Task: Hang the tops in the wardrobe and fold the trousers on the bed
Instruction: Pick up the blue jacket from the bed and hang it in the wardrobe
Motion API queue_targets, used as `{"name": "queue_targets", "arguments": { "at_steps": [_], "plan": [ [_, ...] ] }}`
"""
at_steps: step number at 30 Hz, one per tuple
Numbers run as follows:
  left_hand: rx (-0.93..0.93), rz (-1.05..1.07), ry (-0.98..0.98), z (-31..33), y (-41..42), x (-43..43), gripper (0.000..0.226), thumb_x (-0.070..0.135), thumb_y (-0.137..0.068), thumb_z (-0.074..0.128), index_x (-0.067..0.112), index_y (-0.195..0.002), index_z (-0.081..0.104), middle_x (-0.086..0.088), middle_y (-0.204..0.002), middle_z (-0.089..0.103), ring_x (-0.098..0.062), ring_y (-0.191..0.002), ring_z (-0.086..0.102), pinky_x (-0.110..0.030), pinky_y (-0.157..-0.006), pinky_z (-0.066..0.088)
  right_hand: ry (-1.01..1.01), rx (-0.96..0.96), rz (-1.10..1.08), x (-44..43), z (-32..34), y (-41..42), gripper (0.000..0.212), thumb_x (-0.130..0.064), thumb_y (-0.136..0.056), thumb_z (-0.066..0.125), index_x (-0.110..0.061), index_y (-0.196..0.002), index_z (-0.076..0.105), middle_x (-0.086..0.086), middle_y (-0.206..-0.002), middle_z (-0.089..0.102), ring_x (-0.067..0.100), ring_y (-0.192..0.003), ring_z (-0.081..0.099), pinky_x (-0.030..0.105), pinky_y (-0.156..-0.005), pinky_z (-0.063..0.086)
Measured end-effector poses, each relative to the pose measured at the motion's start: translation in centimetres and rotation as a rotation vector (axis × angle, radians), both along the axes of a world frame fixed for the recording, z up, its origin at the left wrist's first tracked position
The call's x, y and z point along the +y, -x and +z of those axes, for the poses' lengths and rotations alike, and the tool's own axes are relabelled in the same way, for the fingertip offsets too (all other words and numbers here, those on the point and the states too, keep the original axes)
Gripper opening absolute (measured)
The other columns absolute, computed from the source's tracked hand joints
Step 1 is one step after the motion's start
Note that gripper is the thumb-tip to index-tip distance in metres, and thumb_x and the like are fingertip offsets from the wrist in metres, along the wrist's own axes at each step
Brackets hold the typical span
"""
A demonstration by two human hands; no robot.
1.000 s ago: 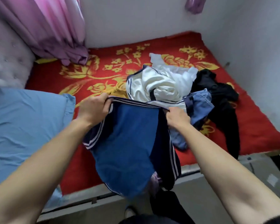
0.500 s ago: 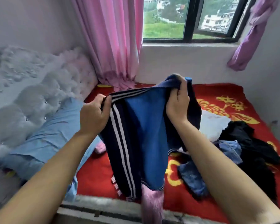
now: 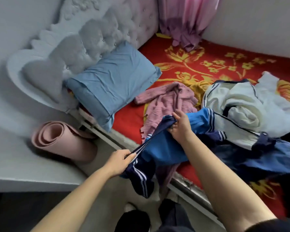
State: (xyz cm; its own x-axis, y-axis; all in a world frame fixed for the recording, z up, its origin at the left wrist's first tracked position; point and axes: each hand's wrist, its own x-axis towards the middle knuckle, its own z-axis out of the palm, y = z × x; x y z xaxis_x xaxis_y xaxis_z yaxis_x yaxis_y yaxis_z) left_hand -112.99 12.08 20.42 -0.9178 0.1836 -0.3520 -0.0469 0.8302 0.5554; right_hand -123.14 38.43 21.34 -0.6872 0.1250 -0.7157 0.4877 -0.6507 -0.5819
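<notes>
Presently, both hands are engaged on one blue and navy striped garment (image 3: pixel 162 149). The left hand (image 3: pixel 122 162) pinches its white-striped navy edge between thumb and curled fingers, off the near edge of the bed (image 3: pixel 129 118). The right hand (image 3: pixel 181 128), further out over the mattress, grips a bunched navy fold of the same garment, fingers curled round the cloth. The fabric runs taut between the two hands. A striped portion hangs below the left hand past the bed edge, and the rest lies on the bed under and right of the right hand. Whether the garment is trousers or a top cannot be told.

Just beyond the right hand lies a pink knitted top (image 3: pixel 167 101), partly under the garment. Right of the right hand is a heap: a white jacket with navy piping (image 3: pixel 238 111) and, nearer, a denim item (image 3: pixel 258 154). Beyond the left hand, a blue pillow (image 3: pixel 114 84) leans against a padded headboard (image 3: pixel 70 47). A rolled pink mat (image 3: pixel 57 141) lies on a pale surface left of the left hand. A pink curtain (image 3: pixel 186 22) hangs far beyond both hands.
</notes>
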Motion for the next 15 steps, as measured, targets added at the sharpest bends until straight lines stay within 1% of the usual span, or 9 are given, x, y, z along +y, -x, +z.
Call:
{"name": "queue_targets", "arguments": {
  "at_steps": [2, 4, 6, 7, 9, 12, 13, 14, 15],
  "plan": [
    [0.002, 0.067, -0.010, 0.8, -1.8, -1.6, 0.045, 0.035, -0.097, 0.060, 0.021, -0.057, 0.046, 0.008, -0.052, 0.046, -0.008, -0.053, 0.039, -0.033, -0.057, 0.031, -0.112, 0.043, 0.068, -3.0, -0.4, -0.8, 0.023, -0.011, -0.098, 0.055, -0.012, -0.075, 0.055, 0.002, -0.060, 0.052, 0.013, -0.055, 0.051, 0.018, -0.050, 0.043],
    [-0.027, 0.159, -0.069, 2.0, -3.4, -3.2, 0.040, 0.034, -0.096, 0.063, 0.021, -0.059, 0.054, 0.010, -0.047, 0.047, -0.004, -0.048, 0.037, -0.027, -0.052, 0.031, -0.188, 0.064, 0.157, -4.8, -0.6, -2.0, 0.017, 0.001, -0.092, 0.059, -0.010, -0.079, 0.055, 0.005, -0.061, 0.054, 0.015, -0.051, 0.055, 0.023, -0.049, 0.047],
    [-0.067, 0.223, -0.164, 3.4, -5.2, -4.9, 0.030, 0.034, -0.096, 0.063, 0.017, -0.071, 0.065, 0.013, -0.048, 0.055, -0.001, -0.046, 0.043, -0.020, -0.051, 0.035, -0.208, 0.015, 0.202, -5.4, -0.2, -3.4, 0.012, 0.000, -0.088, 0.062, -0.009, -0.083, 0.056, 0.007, -0.062, 0.055, 0.018, -0.047, 0.056, 0.029, -0.050, 0.048],
    [-0.063, 0.247, -0.199, 4.0, -6.1, -5.9, 0.028, 0.033, -0.097, 0.062, 0.015, -0.077, 0.067, 0.012, -0.054, 0.063, -0.001, -0.049, 0.049, -0.021, -0.056, 0.040, -0.218, 0.006, 0.219, -5.5, 0.4, -4.3, 0.013, -0.002, -0.088, 0.062, -0.010, -0.080, 0.055, 0.006, -0.059, 0.054, 0.017, -0.045, 0.054, 0.027, -0.049, 0.046],
    [-0.005, 0.321, -0.219, 4.6, -8.0, -8.4, 0.021, 0.030, -0.098, 0.060, 0.016, -0.082, 0.066, 0.005, -0.069, 0.073, -0.007, -0.060, 0.061, -0.028, -0.065, 0.048, -0.213, 0.024, 0.293, -6.3, 2.1, -6.5, 0.020, -0.005, -0.091, 0.057, -0.014, -0.073, 0.051, 0.002, -0.054, 0.050, 0.013, -0.040, 0.049, 0.021, -0.041, 0.040],
    [0.115, 0.385, -0.171, 5.0, -11.5, -12.3, 0.006, 0.024, -0.096, 0.063, 0.021, -0.091, 0.061, 0.003, -0.078, 0.072, -0.017, -0.072, 0.063, -0.034, -0.070, 0.051, -0.214, 0.055, 0.497, -8.0, 5.3, -11.6, 0.017, -0.006, -0.088, 0.055, -0.011, -0.072, 0.053, 0.005, -0.059, 0.052, 0.018, -0.052, 0.050, 0.026, -0.052, 0.044],
    [0.158, 0.366, -0.140, 5.0, -12.7, -13.5, 0.008, 0.024, -0.094, 0.065, 0.021, -0.100, 0.060, 0.004, -0.083, 0.069, -0.018, -0.077, 0.062, -0.031, -0.072, 0.049, -0.206, 0.055, 0.564, -8.4, 6.6, -13.7, 0.011, -0.008, -0.083, 0.058, -0.010, -0.073, 0.054, 0.007, -0.062, 0.053, 0.021, -0.054, 0.051, 0.028, -0.055, 0.044],
    [0.190, 0.341, -0.100, 5.1, -13.7, -14.4, 0.022, 0.023, -0.092, 0.067, 0.020, -0.113, 0.058, 0.004, -0.091, 0.066, -0.018, -0.082, 0.062, -0.029, -0.076, 0.047, -0.195, 0.073, 0.623, -9.0, 7.7, -15.6, 0.006, -0.011, -0.077, 0.060, -0.007, -0.076, 0.055, 0.010, -0.066, 0.054, 0.024, -0.056, 0.052, 0.030, -0.057, 0.045],
    [0.218, 0.316, -0.067, 5.1, -14.5, -15.1, 0.038, 0.023, -0.090, 0.070, 0.019, -0.125, 0.055, 0.002, -0.099, 0.063, -0.018, -0.089, 0.061, -0.029, -0.083, 0.047, -0.198, 0.103, 0.682, -9.7, 9.1, -17.4, 0.013, -0.012, -0.070, 0.061, -0.004, -0.079, 0.058, 0.014, -0.070, 0.057, 0.027, -0.059, 0.055, 0.032, -0.059, 0.046]
  ]
}}
